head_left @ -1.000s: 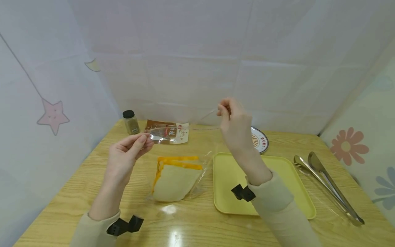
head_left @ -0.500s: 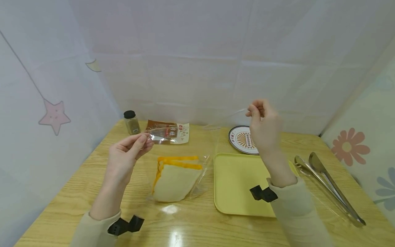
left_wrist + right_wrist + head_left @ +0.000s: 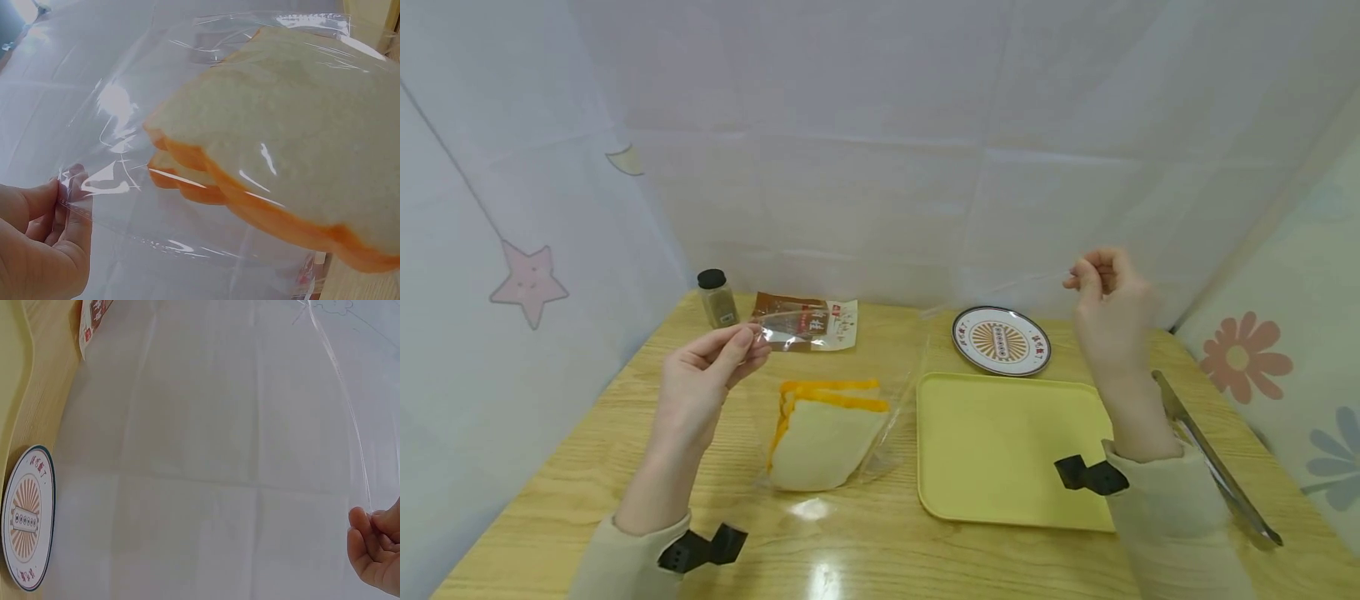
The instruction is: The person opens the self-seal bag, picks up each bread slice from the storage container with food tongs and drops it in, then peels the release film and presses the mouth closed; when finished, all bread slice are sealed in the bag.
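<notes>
Between thumb and fingers, my left hand (image 3: 711, 375) pinches the upper left corner of a clear plastic bag (image 3: 115, 181). Bread slices (image 3: 823, 446) with orange crusts lie inside the bag, which hangs over the table. My right hand (image 3: 1108, 312) is raised at the right, above the far right of the yellow tray. Its thumb and fingertips pinch the end of a thin clear plastic strip (image 3: 353, 419). In the head view the strip stretches faintly leftward towards the bag's upper right corner; whether it still joins the bag I cannot tell.
A yellow tray (image 3: 1000, 450) lies right of the bread, with a round patterned plate (image 3: 1000, 340) behind it. Metal tongs (image 3: 1217, 467) at the right are partly hidden by my right forearm. A black-capped jar (image 3: 718, 300) and a brown-and-white packet (image 3: 842, 327) stand at the back left.
My right hand has moved steadily to the right, drawing the strip out longer and uncovering the plate. The left hand and the bread have stayed in place.
</notes>
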Available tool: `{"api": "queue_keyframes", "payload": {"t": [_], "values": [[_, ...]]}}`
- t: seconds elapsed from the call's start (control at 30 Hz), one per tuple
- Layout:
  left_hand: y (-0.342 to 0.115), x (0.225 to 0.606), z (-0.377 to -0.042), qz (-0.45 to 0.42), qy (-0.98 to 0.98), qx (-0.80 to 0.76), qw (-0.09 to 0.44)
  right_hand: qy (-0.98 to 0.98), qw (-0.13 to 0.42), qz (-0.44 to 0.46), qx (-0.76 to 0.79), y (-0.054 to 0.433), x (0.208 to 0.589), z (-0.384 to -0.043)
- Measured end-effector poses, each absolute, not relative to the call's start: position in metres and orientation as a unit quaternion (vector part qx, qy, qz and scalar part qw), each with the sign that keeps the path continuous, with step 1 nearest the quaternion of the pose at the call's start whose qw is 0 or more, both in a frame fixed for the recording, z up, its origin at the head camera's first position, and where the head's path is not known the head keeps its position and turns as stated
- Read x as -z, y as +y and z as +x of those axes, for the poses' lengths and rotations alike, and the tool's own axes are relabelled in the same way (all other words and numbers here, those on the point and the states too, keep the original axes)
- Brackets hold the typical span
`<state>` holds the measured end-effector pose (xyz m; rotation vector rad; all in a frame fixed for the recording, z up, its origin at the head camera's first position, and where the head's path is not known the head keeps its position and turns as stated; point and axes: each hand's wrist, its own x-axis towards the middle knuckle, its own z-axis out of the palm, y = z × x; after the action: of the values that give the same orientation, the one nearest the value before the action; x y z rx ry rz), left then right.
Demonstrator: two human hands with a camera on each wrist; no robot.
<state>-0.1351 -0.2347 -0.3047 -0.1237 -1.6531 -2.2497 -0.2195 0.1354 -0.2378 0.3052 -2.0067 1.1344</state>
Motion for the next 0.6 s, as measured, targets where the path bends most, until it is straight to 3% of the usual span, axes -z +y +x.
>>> {"api": "queue_keyframes", "payload": {"t": [0.33, 0.6], "values": [[-0.237, 0.306, -0.135, -0.048, -0.586, 0.790, 0.174, -0.802, 0.422, 0.087, -0.414, 0.164, 0.244, -0.219], [-0.235, 0.305, -0.134, -0.047, -0.590, 0.787, 0.174, -0.823, 0.393, 0.043, -0.407, 0.180, 0.249, -0.215]]}}
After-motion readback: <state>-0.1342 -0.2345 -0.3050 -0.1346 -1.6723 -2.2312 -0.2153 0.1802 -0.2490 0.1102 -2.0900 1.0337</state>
